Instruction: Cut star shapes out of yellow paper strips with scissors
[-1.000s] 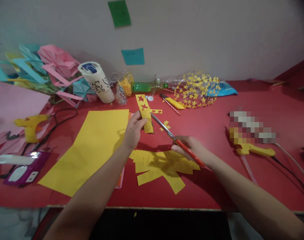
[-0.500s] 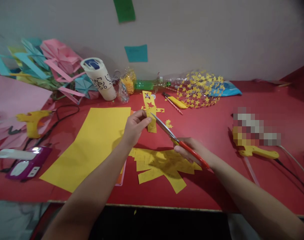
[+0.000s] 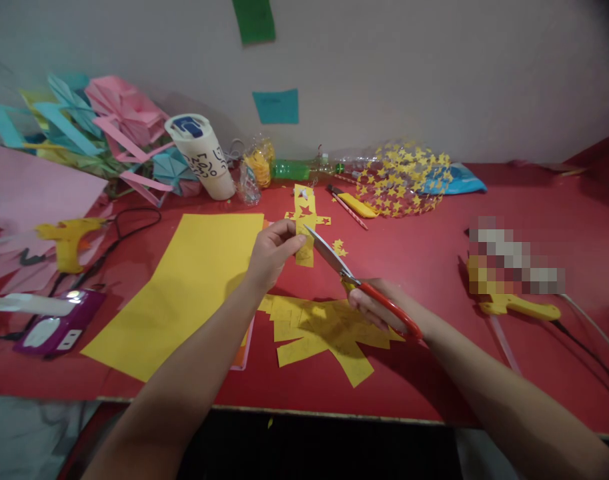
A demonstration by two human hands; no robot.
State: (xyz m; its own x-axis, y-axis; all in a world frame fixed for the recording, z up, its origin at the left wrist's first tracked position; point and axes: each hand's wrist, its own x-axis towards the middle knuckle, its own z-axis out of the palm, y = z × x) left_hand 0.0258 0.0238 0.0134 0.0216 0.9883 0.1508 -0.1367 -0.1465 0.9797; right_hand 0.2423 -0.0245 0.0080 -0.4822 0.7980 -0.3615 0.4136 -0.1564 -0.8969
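My left hand (image 3: 275,252) pinches a yellow paper strip (image 3: 305,252) with star-shaped holes in its upper part. In my right hand (image 3: 377,300) is a pair of scissors (image 3: 334,259) with red handles, its tip at the strip's right edge. Behind the strip lies another star-punched yellow strip (image 3: 325,221). A few small cut paper stars (image 3: 339,248) rest to the right of the strip. Below my hands, a fan of yellow paper strips (image 3: 314,327) covers part of the red table (image 3: 414,393).
Left are yellow sheets (image 3: 184,287), a yellow glue gun (image 3: 69,240) and a purple power strip (image 3: 54,333). Farther back stand a white tumbler (image 3: 204,160), a green bottle (image 3: 291,169), a cutter (image 3: 359,205) and a star-covered plastic piece (image 3: 404,177). Another glue gun (image 3: 519,305) lies right.
The strip's upper end has shifted slightly right and looks more upright. The view has moved a little; my hands keep nearly the same pose, with the scissors at the strip.
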